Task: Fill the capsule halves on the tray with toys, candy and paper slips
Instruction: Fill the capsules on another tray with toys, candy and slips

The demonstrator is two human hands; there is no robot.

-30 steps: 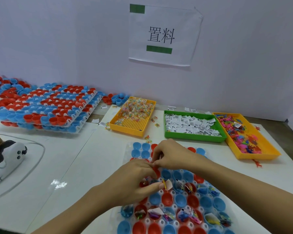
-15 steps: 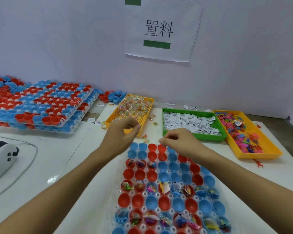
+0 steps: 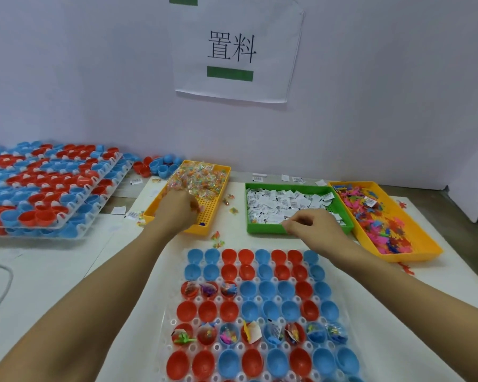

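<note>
Capsule tray [image 3: 174, 321] sits nearest you, centre of the table; take it as reference. Beyond its far-left corner, your left hand [image 3: 177, 210] digs into the candy bin [image 3: 221, 172], fingers curled down among wrappers; whether it holds one, you cannot tell. Beyond its far edge, your right hand [image 3: 312, 227] pinches at the slips [image 3: 282, 202] in the green bin [image 3: 262, 230]. Slips look light and flimsy: pinch one edge. Wrapped candy probably slick and crinkly. Toys [image 3: 370, 213] lie far right. Tray's near rows are cut off.
</note>
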